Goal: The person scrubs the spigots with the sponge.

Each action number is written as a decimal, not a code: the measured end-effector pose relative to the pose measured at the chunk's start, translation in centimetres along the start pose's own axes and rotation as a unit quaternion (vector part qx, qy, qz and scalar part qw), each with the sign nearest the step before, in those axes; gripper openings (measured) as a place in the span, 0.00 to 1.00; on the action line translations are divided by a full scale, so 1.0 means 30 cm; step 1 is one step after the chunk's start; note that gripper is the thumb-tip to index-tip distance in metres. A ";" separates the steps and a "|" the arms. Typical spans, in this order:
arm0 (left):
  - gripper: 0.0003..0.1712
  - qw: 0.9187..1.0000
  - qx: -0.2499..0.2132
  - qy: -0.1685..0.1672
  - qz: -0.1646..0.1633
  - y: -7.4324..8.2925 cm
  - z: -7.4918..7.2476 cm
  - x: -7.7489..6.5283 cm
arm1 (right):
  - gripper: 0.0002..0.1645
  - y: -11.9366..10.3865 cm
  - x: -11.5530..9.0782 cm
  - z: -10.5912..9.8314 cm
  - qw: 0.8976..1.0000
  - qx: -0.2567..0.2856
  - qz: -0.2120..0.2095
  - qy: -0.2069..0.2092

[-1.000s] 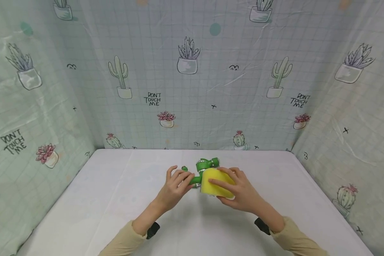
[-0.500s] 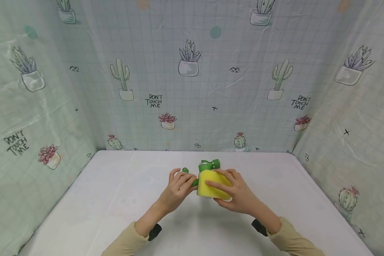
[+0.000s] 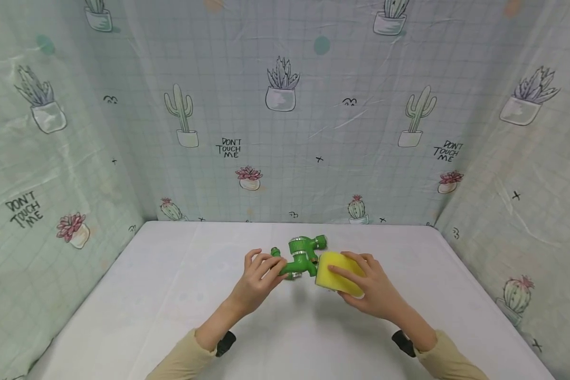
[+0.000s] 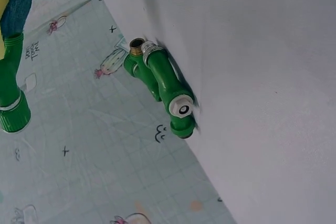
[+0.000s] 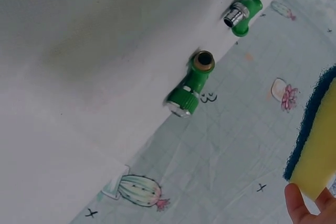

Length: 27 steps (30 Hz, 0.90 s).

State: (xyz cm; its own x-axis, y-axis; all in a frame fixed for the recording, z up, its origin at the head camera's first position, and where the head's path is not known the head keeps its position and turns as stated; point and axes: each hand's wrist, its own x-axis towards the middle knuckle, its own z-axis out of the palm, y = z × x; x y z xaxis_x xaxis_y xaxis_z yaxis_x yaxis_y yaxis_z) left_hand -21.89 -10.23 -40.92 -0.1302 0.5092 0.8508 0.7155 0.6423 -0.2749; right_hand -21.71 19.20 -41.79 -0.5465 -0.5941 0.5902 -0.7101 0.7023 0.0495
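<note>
In the head view my left hand [image 3: 257,279] grips the left end of a green tap [image 3: 298,264] above the table. My right hand [image 3: 368,285] holds a yellow sponge [image 3: 338,268], fingers spread across its face. The left wrist view shows the sponge's dark blue scouring side [image 4: 19,6] close against the spout of the held tap [image 4: 9,85]; whether they touch, I cannot tell. On the table behind lie two more green taps: one [image 5: 197,80] with a brass opening, the other [image 5: 249,15] with a metal nozzle. My left fingers hide part of the held tap.
A white table [image 3: 180,295] lies under both hands. Cloth walls [image 3: 285,163] printed with cacti rise from its back and side edges. The loose taps rest near the back edge.
The sponge first slid a little left across the held tap, covering much of it. Now it has moved right to the spout's end, uncovering the tap. My left hand keeps its grip.
</note>
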 end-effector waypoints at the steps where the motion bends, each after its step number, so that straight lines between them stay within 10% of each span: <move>1: 0.14 1.000 -0.002 0.003 -0.001 -0.001 0.000 -0.001 | 0.35 0.004 -0.003 -0.001 1.000 -0.003 0.003 0.000; 27: 0.17 0.996 -0.064 -0.023 -0.057 0.008 0.007 -0.034 | 0.26 0.011 0.013 -0.014 0.998 0.036 -0.021 0.046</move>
State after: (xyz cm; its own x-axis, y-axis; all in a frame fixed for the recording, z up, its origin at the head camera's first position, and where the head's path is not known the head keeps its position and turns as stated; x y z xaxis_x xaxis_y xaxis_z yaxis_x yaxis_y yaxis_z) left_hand -21.73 -10.48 -41.93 -0.2457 0.4647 0.8507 0.7749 0.6214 -0.1157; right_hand -21.98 19.38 -41.22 -0.4751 -0.5821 0.6598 -0.7639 0.6451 0.0191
